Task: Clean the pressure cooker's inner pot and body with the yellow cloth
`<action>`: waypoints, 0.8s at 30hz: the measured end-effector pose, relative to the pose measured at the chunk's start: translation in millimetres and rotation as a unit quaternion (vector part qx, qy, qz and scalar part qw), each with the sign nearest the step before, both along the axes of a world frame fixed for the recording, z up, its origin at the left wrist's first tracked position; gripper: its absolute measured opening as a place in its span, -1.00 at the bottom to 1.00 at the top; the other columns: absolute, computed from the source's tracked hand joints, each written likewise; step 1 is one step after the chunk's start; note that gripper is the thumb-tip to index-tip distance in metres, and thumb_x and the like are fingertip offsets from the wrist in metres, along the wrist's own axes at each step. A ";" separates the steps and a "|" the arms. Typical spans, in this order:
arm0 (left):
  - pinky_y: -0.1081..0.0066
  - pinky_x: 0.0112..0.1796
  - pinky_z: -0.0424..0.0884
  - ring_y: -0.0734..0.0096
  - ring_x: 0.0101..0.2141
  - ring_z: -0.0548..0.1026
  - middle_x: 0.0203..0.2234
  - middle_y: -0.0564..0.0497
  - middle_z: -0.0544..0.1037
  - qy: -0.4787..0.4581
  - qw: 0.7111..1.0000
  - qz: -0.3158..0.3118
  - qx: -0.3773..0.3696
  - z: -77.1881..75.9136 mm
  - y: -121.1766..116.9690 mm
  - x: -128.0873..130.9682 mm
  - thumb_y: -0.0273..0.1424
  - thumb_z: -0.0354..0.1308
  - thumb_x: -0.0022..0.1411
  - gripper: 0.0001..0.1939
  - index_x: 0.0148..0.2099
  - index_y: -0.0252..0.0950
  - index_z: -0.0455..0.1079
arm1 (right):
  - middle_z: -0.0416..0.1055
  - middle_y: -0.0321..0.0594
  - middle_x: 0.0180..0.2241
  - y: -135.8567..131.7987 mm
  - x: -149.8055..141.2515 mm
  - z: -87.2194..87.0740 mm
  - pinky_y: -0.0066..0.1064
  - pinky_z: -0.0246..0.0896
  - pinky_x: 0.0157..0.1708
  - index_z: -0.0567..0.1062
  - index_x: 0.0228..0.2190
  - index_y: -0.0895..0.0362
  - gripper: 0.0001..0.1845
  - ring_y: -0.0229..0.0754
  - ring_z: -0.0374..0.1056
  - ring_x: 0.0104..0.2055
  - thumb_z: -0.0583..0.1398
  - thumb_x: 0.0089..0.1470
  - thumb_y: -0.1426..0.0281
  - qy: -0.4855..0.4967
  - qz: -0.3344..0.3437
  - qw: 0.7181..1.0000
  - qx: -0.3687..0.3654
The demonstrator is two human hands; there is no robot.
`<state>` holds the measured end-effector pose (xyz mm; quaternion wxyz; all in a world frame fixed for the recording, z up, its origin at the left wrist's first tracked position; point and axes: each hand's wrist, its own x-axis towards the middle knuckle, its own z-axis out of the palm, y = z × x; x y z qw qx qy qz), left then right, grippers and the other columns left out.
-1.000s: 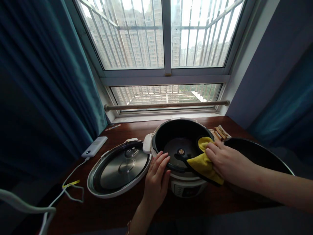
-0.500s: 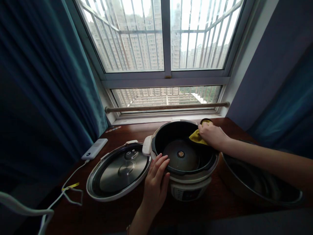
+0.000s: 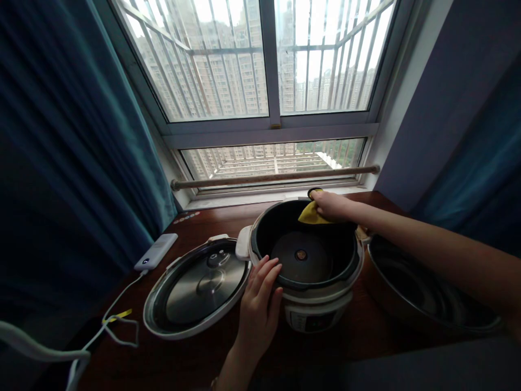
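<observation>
A white electric pressure cooker (image 3: 313, 304) without its lid stands on the table, its dark inside and round bottom centre showing. My left hand (image 3: 260, 304) lies against its near-left rim, fingers stretched over the edge and thumb apart. At the far right rim, my right hand (image 3: 334, 206) is closed around a yellow cloth (image 3: 312, 214). The cloth hangs into the cooker against the inner wall, and a dark-edged part of it shows above the rim. My right fingers are partly hidden.
The cooker's lid (image 3: 199, 293) lies upturned on the brown table (image 3: 223, 217), left of the cooker. A large dark pot (image 3: 427, 288) stands at the right under my forearm. A white power bank (image 3: 157, 252) with a cable lies at the left. Behind runs a window rail (image 3: 277, 178).
My right hand and the yellow cloth have moved left along the cooker's far rim. My left hand stays at the near-left rim. The view has shifted slightly.
</observation>
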<state>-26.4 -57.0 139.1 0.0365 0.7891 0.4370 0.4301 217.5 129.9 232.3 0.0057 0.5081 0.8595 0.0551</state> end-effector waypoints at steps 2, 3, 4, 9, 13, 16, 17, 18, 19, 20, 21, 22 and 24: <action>0.08 0.12 0.13 0.21 0.18 0.11 0.08 -0.09 0.28 -0.006 1.000 -0.002 0.001 -0.4 0.2 0.4 -0.52 -0.08 0.26 -0.61 0.13 -0.23 0.16 | 0.38 0.08 -0.19 -17.4 9.6 -3.8 -0.42 0.13 -0.26 0.29 -0.19 0.29 -0.71 -0.06 0.34 -0.17 0.07 -0.03 0.57 -0.001 -0.016 1.000 0.009; 0.08 0.12 0.14 0.21 0.18 0.12 0.08 -0.09 0.29 -0.010 1.000 -0.003 0.002 -0.5 0.1 0.5 -0.52 -0.08 0.26 -0.61 0.13 -0.23 0.16 | 0.37 0.08 -0.19 -26.4 14.0 -5.3 -0.42 0.13 -0.25 0.29 -0.21 0.29 -0.73 -0.06 0.33 -0.16 0.06 -0.04 0.59 0.000 -0.027 1.000 0.016; 0.08 0.12 0.14 0.22 0.17 0.12 0.08 -0.09 0.29 -0.013 1.000 -0.005 0.002 -0.5 0.1 0.6 -0.52 -0.08 0.26 -0.61 0.12 -0.22 0.16 | 0.36 0.08 -0.18 -35.4 18.2 -6.4 -0.42 0.13 -0.26 0.30 -0.22 0.29 -0.74 -0.07 0.33 -0.16 0.05 -0.03 0.59 0.006 -0.042 0.999 0.025; 0.09 0.11 0.14 0.23 0.17 0.11 0.07 -0.10 0.28 -0.017 1.000 -0.011 -0.004 0.5 -0.4 0.9 -0.52 -0.08 0.27 -0.62 0.12 -0.22 0.16 | 0.38 -0.02 -0.25 -75.0 34.9 -10.1 -0.42 0.12 -0.31 0.32 -0.26 0.26 -0.81 -0.11 0.33 -0.24 0.04 0.02 0.53 0.097 -0.141 0.984 0.058; 0.11 0.12 0.14 0.24 0.17 0.12 0.07 -0.09 0.29 -0.022 1.000 -0.013 -0.005 1.0 -0.7 1.6 -0.52 -0.08 0.27 -0.64 0.11 -0.23 0.16 | 0.37 0.03 -0.29 -110.7 33.9 -16.5 -0.33 0.11 -0.22 0.36 -0.31 0.31 -0.83 -0.04 0.27 -0.21 0.02 0.04 0.56 0.067 -0.147 0.978 0.129; 0.11 0.11 0.14 0.24 0.17 0.12 0.07 -0.09 0.29 -0.026 1.000 -0.014 0.002 0.8 -0.8 2.4 -0.51 -0.09 0.28 -0.64 0.11 -0.23 0.16 | 0.35 0.04 -0.34 -141.6 22.5 -20.3 -0.28 0.11 -0.25 0.38 -0.36 0.32 -0.84 -0.01 0.25 -0.25 0.02 0.04 0.59 0.003 -0.138 0.976 0.166; 0.11 0.11 0.14 0.24 0.17 0.12 0.07 -0.09 0.29 -0.027 1.000 -0.013 0.003 0.8 -0.8 2.8 -0.51 -0.09 0.28 -0.64 0.11 -0.23 0.17 | 0.34 0.03 -0.37 -151.9 17.6 -20.8 -0.28 0.12 -0.28 0.38 -0.39 0.30 -0.86 -0.01 0.24 -0.28 0.02 0.04 0.58 -0.005 -0.143 0.975 0.173; 0.11 0.11 0.14 0.24 0.16 0.12 0.07 -0.09 0.29 -0.028 1.000 -0.012 0.004 0.9 -0.7 3.2 -0.51 -0.09 0.28 -0.64 0.11 -0.23 0.17 | 0.33 0.00 -0.41 -162.0 12.4 -21.2 -0.29 0.12 -0.31 0.38 -0.41 0.29 -0.88 -0.02 0.24 -0.31 0.04 0.04 0.57 -0.005 -0.153 0.971 0.181; 0.11 0.11 0.14 0.24 0.16 0.13 0.06 -0.09 0.29 -0.030 0.999 -0.011 0.005 1.0 -0.6 3.7 -0.51 -0.09 0.28 -0.65 0.11 -0.23 0.17 | 0.32 -0.02 -0.44 -171.9 7.0 -21.5 -0.29 0.13 -0.34 0.37 -0.43 0.27 -0.89 -0.03 0.23 -0.34 0.05 0.03 0.56 -0.004 -0.166 0.967 0.193; 0.11 0.11 0.14 0.24 0.16 0.13 0.06 -0.09 0.29 -0.032 0.999 -0.010 0.006 1.1 -0.5 4.2 -0.51 -0.09 0.28 -0.65 0.10 -0.23 0.17 | 0.31 -0.03 -0.46 -181.5 1.5 -22.0 -0.29 0.13 -0.37 0.36 -0.45 0.26 -0.91 -0.04 0.22 -0.37 0.06 0.03 0.55 -0.002 -0.178 0.962 0.206; 0.11 0.11 0.14 0.24 0.16 0.13 0.06 -0.09 0.30 -0.034 0.999 -0.009 0.006 1.2 -0.4 4.7 -0.51 -0.09 0.28 -0.65 0.10 -0.23 0.18 | 0.29 -0.05 -0.48 -190.9 -4.3 -22.9 -0.29 0.13 -0.39 0.36 -0.46 0.25 -0.93 -0.04 0.21 -0.39 0.07 0.02 0.53 0.001 -0.191 0.957 0.220; 0.11 0.11 0.14 0.24 0.16 0.13 0.06 -0.09 0.30 -0.036 0.999 -0.008 0.007 1.1 -0.3 5.3 -0.50 -0.09 0.28 -0.65 0.10 -0.23 0.18 | 0.28 -0.06 -0.49 -200.0 -10.4 -24.3 -0.29 0.13 -0.41 0.35 -0.47 0.24 -0.94 -0.05 0.20 -0.40 0.09 0.01 0.51 0.006 -0.201 0.952 0.232; 0.11 0.11 0.13 0.24 0.16 0.13 0.06 -0.09 0.30 -0.040 0.999 -0.009 0.009 0.4 0.0 6.3 -0.50 -0.09 0.28 -0.66 0.09 -0.23 0.19 | 0.26 -0.07 -0.50 -216.9 -23.8 -28.7 -0.28 0.15 -0.42 0.34 -0.48 0.22 -0.95 -0.05 0.18 -0.40 0.12 -0.01 0.49 0.027 -0.214 0.944 0.251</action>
